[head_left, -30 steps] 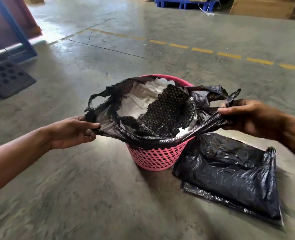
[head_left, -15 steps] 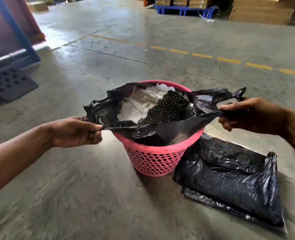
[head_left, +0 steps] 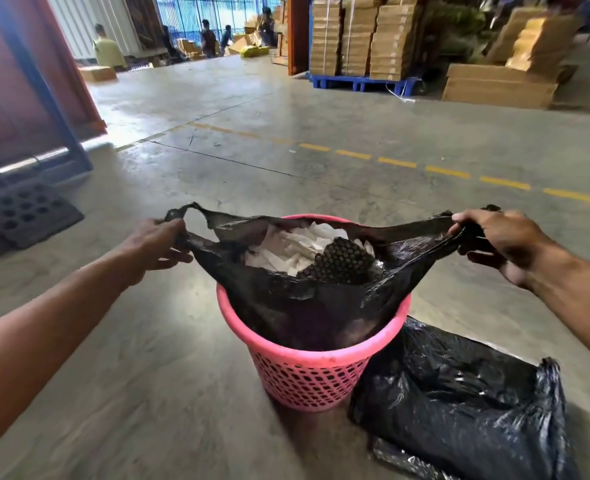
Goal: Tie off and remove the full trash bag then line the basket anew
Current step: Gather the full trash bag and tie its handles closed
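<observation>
Count: one basket point(head_left: 312, 379), two black bags, two hands.

Basket: pink plastic, round, tapering downward, wall perforated in a lattice of small holes, smooth solid rim. Stands on the concrete floor point(head_left: 182, 393) at lower centre of the frame.

Bag point(head_left: 307, 306): thin glossy black film, wrinkled, seated inside the basket with its mouth drawn up above the rim and stretched wide to left and right. Contents visible through the mouth: many white paper strips point(head_left: 297, 244), flat and angular, plus one dark sheet of bubble wrap point(head_left: 342, 261) with a regular dimpled texture.

Left hand point(head_left: 155, 244): fingers curled closed around the bag's left edge, at centre left of the frame. A loose flap of film sticks up beside it.

Right hand point(head_left: 494, 237): closed in a fist-like pinch on the bag's right edge, at centre right; film is bunched in the grip.

Spare bag point(head_left: 459, 403): same black film, crumpled, lying flat on the floor at lower right, touching the basket's base.

Background, upper right: stacked cardboard boxes point(head_left: 359, 36) on one blue pallet point(head_left: 359, 83).
</observation>
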Motion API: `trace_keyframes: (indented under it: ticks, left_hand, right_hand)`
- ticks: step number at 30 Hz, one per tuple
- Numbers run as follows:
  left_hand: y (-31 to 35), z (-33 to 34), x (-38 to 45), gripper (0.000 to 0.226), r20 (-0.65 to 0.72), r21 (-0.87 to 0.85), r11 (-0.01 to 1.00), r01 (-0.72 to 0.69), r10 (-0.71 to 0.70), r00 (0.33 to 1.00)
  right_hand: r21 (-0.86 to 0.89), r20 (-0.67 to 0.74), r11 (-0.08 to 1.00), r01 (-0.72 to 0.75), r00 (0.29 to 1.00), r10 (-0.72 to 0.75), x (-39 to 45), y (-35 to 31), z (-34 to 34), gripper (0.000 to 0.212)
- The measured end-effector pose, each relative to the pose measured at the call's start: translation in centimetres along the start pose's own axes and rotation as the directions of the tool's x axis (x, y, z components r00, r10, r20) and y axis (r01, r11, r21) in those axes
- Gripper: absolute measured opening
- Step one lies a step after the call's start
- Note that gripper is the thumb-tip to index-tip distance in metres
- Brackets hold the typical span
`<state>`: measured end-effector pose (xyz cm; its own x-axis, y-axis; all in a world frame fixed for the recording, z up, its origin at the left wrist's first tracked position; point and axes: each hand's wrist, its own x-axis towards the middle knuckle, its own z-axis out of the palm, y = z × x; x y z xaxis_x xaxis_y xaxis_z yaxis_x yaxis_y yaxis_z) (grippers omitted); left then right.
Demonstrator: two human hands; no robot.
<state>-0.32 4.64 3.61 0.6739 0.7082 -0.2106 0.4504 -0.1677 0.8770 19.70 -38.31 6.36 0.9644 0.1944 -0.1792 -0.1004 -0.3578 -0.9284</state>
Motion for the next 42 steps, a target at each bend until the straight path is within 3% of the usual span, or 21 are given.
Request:
trace_keyframes:
  ticks: [2, 5, 7, 9, 12, 16, 18, 19, 21, 23, 25, 28, 30, 31, 33, 35, 36, 38, 40, 42]
  left_hand:
    - [0.6, -0.5, 0.1, 0.015, 0.016, -0.261, 0.965, 0.009, -0.005, 1.0]
    - [2.0, -1.9, 0.1, 0.006, 0.122, -0.597, 0.802, 0.018, 0.068, 0.99]
    - [3.0, -2.6, -0.3, 0.014, 0.18, -0.607, 0.794, 0.04, 0.089, 0.98]
    - [4.0, -2.4, -0.8, 0.008, 0.227, -0.49, 0.869, 0.069, 0.05, 0.973]
    - [5.3, -2.2, -1.0, 0.027, 0.179, -0.37, 0.929, -0.015, 0.087, 0.98]
    - [6.6, -2.3, -1.4, 0.027, 0.337, -0.61, 0.792, 0.005, 0.253, 0.907]
    - [6.7, -1.4, -1.5, 0.016, 0.409, -0.615, 0.788, 0.026, 0.29, 0.865]
    - [6.8, -0.8, -1.7, 0.012, 0.417, -0.584, 0.812, 0.001, 0.299, 0.859]
    - [7.2, 0.1, -1.7, 0.026, 0.35, -0.441, 0.882, -0.165, 0.339, 0.873]
    - [8.1, -0.3, -1.6, 0.05, 0.267, -0.144, 0.906, -0.398, 0.423, 0.866]
    - [9.2, -1.3, -1.9, 0.057, 0.303, 0.187, 0.862, -0.472, 0.407, 0.862]
    - [10.2, -2.2, -1.9, 0.041, 0.28, 0.503, 0.712, -0.489, 0.401, 0.872]
    - [10.2, -2.3, -1.8, 0.023, 0.15, 0.565, 0.678, -0.47, 0.476, 0.867]
    - [10.1, -2.4, -1.9, 0.019, 0.096, 0.525, 0.725, -0.447, 0.471, 0.877]
    - [9.8, -2.8, -2.0, 0.018, 0.096, 0.291, 0.875, -0.387, 0.376, 0.922]
    - [9.3, -3.5, -2.0, 0.016, 0.174, 0.112, 0.946, -0.303, 0.282, 0.944]
    - [8.9, -3.9, -1.4, 0.013, 0.187, 0.122, 0.955, -0.271, 0.247, 0.951]
    - [8.0, -4.9, -0.4, 0.012, 0.181, 0.315, 0.923, -0.22, 0.169, 0.969]
    - [7.4, -5.6, 0.0, 0.025, 0.194, 0.505, 0.848, -0.16, 0.069, 0.979]
    - [7.2, -5.8, -0.1, 0.034, 0.227, 0.564, 0.811, -0.152, 0.025, 0.974]
  right_hand:
    - [-0.102, -0.006, 0.994, 0.038, 0.999, -0.039, 0.1, -0.5, -0.4, 0.019]
    - [-0.237, -0.015, 0.962, 0.135, 0.99, -0.143, -0.4, -1.7, -1.3, 0.019]
    - [-0.219, -0.058, 0.951, 0.22, 0.97, -0.238, -0.6, -2.7, -1.7, 0.02]
    - [-0.123, -0.088, 0.951, 0.284, 0.951, -0.295, -0.7, -3.5, -1.4, 0.019]
    - [0.068, -0.002, 0.955, 0.287, 0.958, -0.288, -0.7, -4.0, 0.4, 0.017]
    - [0.322, 0.127, 0.916, 0.239, 0.948, -0.292, -0.7, -4.3, 3.0, 0.012]
    - [0.359, 0.131, 0.903, 0.238, 0.945, -0.301, -0.8, -4.7, 4.0, 0.015]
    - [0.36, 0.13, 0.901, 0.244, 0.943, -0.307, -0.9, -5.0, 4.5, 0.014]
    - [0.346, 0.12, 0.901, 0.26, 0.94, -0.318, -0.9, -5.2, 5.1, 0.012]
    - [0.344, 0.116, 0.902, 0.262, 0.941, -0.318, -0.8, -5.3, 5.4, 0.009]
    - [0.352, 0.122, 0.9, 0.257, 0.941, -0.316, -0.6, -5.3, 5.5, 0.008]
    - [0.366, 0.121, 0.896, 0.25, 0.942, -0.313, -0.1, -5.1, 5.3, 0.006]
    - [0.379, 0.119, 0.893, 0.242, 0.944, -0.306, 0.2, -4.9, 5.2, 0.006]
    - [0.384, 0.12, 0.892, 0.237, 0.946, -0.303, 0.3, -4.9, 5.2, 0.006]
    - [0.39, 0.119, 0.892, 0.231, 0.947, -0.298, 0.5, -4.7, 5.2, 0.005]
    - [0.392, 0.116, 0.891, 0.229, 0.949, -0.294, 0.7, -4.5, 5.2, 0.005]
    - [0.392, 0.116, 0.891, 0.227, 0.949, -0.293, 0.8, -4.4, 5.1, 0.005]
    - [0.399, 0.119, 0.889, 0.223, 0.949, -0.291, 0.8, -4.3, 4.9, 0.004]
    - [0.4, 0.12, 0.889, 0.221, 0.949, -0.29, 0.8, -4.3, 4.8, 0.005]
    - [0.394, 0.119, 0.891, 0.227, 0.948, -0.294, 0.7, -4.3, 4.9, 0.005]
